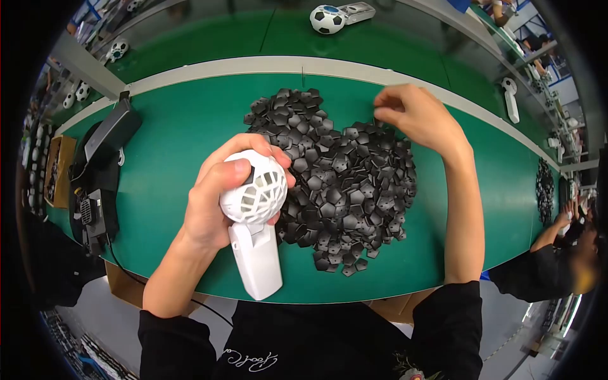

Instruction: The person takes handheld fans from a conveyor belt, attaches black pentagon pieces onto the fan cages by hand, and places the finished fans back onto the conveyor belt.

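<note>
My left hand is wrapped round the ball-shaped head of a white handheld fan. Its slotted grille faces up and its handle points down toward my body. A dark patch shows on the ball beside my thumb. A large heap of black pentagon pieces lies on the green table, right of the fan. Over the heap's upper right edge is my right hand, thumb and fingers curled together in a pinch. Whatever sits between those fingertips is too small or hidden to make out.
Beyond the pale rail, a football-patterned fan and a white fan lie on a green belt. A dark grey device and a cardboard box stand at left. A co-worker's arm shows at right.
</note>
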Available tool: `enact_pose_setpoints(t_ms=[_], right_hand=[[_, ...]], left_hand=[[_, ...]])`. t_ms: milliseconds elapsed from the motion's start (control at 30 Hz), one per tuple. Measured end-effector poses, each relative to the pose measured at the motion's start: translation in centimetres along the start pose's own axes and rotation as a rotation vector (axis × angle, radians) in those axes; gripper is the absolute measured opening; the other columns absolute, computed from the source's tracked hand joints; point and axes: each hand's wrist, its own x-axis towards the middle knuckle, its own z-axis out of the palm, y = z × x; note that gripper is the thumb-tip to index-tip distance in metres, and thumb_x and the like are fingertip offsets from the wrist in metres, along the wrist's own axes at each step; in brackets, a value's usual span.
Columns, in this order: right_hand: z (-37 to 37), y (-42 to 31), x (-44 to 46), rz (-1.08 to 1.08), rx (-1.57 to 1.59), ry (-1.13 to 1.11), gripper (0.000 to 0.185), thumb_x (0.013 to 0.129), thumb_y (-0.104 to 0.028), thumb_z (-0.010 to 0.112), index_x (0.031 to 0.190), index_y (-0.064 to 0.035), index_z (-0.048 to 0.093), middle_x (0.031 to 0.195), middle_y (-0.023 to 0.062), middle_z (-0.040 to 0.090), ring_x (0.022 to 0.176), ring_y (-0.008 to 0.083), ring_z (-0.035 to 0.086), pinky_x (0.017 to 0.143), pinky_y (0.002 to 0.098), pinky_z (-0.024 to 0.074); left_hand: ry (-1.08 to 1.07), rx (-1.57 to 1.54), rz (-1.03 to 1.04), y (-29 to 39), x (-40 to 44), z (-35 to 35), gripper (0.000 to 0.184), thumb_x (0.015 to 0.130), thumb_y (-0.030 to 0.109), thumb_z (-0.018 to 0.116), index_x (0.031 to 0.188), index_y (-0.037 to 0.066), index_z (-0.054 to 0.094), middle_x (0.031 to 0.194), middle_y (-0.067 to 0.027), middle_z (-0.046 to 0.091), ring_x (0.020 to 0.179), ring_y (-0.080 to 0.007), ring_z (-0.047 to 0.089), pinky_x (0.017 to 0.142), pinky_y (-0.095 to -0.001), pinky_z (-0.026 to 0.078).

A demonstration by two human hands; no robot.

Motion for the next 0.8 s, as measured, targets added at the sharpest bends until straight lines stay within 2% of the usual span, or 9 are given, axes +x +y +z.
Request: enact_pose_setpoints(t_ms=[133, 200, 233, 333, 467, 567, 633, 700, 800], right_hand=[[0.7, 3.0, 1.8, -0.111, 0.027, -0.03, 0.018, 0.076, -0.013, 0.068, 0.086, 0.0004, 0.062, 0.074, 0.008, 0.061, 0.068, 0.0132, 0.056, 0.064, 0.0274, 0.045], [0.4, 1.6, 1.5, 0.017, 0.087, -0.229, 0.018, 0.075, -0.009, 0.069, 0.088, 0.0008, 0.061, 0.073, 0.0063, 0.061, 0.066, 0.0125, 0.057, 0.063, 0.0261, 0.047], [0.2, 0.9, 1.3, 0.008, 0.067, -0.214, 0.018, 0.075, -0.009, 0.069, 0.088, 0.0008, 0.061, 0.073, 0.0063, 0.061, 0.066, 0.0125, 0.057, 0.063, 0.0261, 0.047], [0.5, -1.8, 1.0, 0.027, 0.757, -0.108, 0.014, 0.078, -0.007, 0.067, 0.087, 0.0013, 0.061, 0.074, 0.0048, 0.061, 0.064, 0.0109, 0.057, 0.062, 0.0244, 0.0483], [0.9, -6.1, -0.5, -0.056, 1.081, -0.162, 0.012, 0.079, -0.005, 0.067, 0.086, 0.0009, 0.059, 0.077, 0.0045, 0.061, 0.066, 0.0092, 0.057, 0.061, 0.0223, 0.0482], [2.0, -9.3, -2.8, -0.068, 1.118, -0.241, 0.012, 0.079, -0.003, 0.067, 0.086, 0.0008, 0.058, 0.079, 0.0048, 0.061, 0.068, 0.0088, 0.058, 0.062, 0.0221, 0.0485], [3.2, -10.4, -3.0, -0.099, 1.134, -0.274, 0.013, 0.079, -0.003, 0.067, 0.086, 0.0008, 0.057, 0.08, 0.0049, 0.061, 0.068, 0.0086, 0.058, 0.062, 0.022, 0.0486], [4.2, -10.7, -3.2, -0.151, 1.062, -0.195, 0.014, 0.078, -0.002, 0.067, 0.087, 0.0006, 0.056, 0.082, 0.0051, 0.06, 0.07, 0.0083, 0.058, 0.063, 0.0217, 0.049], [4.9, -11.0, -3.4, -0.184, 0.992, -0.137, 0.015, 0.078, -0.002, 0.067, 0.087, 0.0004, 0.055, 0.083, 0.0053, 0.06, 0.071, 0.0081, 0.058, 0.064, 0.0215, 0.0492]], left_hand=[[0.082, 0.063, 0.029, -0.3, 0.5, -0.3, 0.039, 0.081, 0.029, 0.055, 0.108, 0.002, 0.048, 0.103, -0.0148, 0.056, 0.085, -0.0213, 0.062, 0.053, -0.0324, 0.054], [0.037, 0.118, 0.119, 0.0, 0.8, -0.4, 0.041, 0.081, 0.032, 0.056, 0.109, 0.003, 0.047, 0.105, -0.0152, 0.054, 0.087, -0.0223, 0.061, 0.053, -0.0329, 0.055], [0.022, 0.176, 0.164, 0.1, 0.7, -0.6, 0.043, 0.081, 0.034, 0.056, 0.109, 0.004, 0.046, 0.107, -0.0156, 0.053, 0.089, -0.0234, 0.06, 0.054, -0.0335, 0.056], [0.026, 0.288, 0.249, 0.3, 0.8, -0.6, 0.044, 0.081, 0.034, 0.057, 0.111, 0.003, 0.046, 0.107, -0.0145, 0.053, 0.088, -0.0216, 0.06, 0.057, -0.0322, 0.055], [0.1, 0.414, 0.274, 0.4, 0.9, -0.3, 0.043, 0.082, 0.027, 0.059, 0.115, 0.002, 0.046, 0.104, -0.0104, 0.056, 0.082, -0.0146, 0.06, 0.065, -0.0277, 0.052], [0.177, 0.438, 0.205, 0.1, 0.5, -0.7, 0.045, 0.082, 0.029, 0.061, 0.116, 0.003, 0.047, 0.102, -0.0085, 0.056, 0.084, -0.0124, 0.058, 0.069, -0.026, 0.05], [0.205, 0.501, 0.261, 0.2, 0.9, -0.5, 0.05, 0.079, 0.031, 0.066, 0.117, 0.004, 0.046, 0.1, -0.0069, 0.056, 0.086, -0.0113, 0.056, 0.073, -0.0253, 0.048], [0.21, 0.535, 0.288, 0.3, 0.7, -0.7, 0.053, 0.078, 0.031, 0.068, 0.117, 0.004, 0.046, 0.098, -0.0061, 0.056, 0.087, -0.0108, 0.055, 0.075, -0.025, 0.047], [0.076, 0.723, 0.401, 0.0, 0.6, -1.1, 0.058, 0.072, 0.027, 0.075, 0.117, 0.004, 0.045, 0.096, -0.005, 0.056, 0.089, -0.0101, 0.053, 0.078, -0.0247, 0.044]])
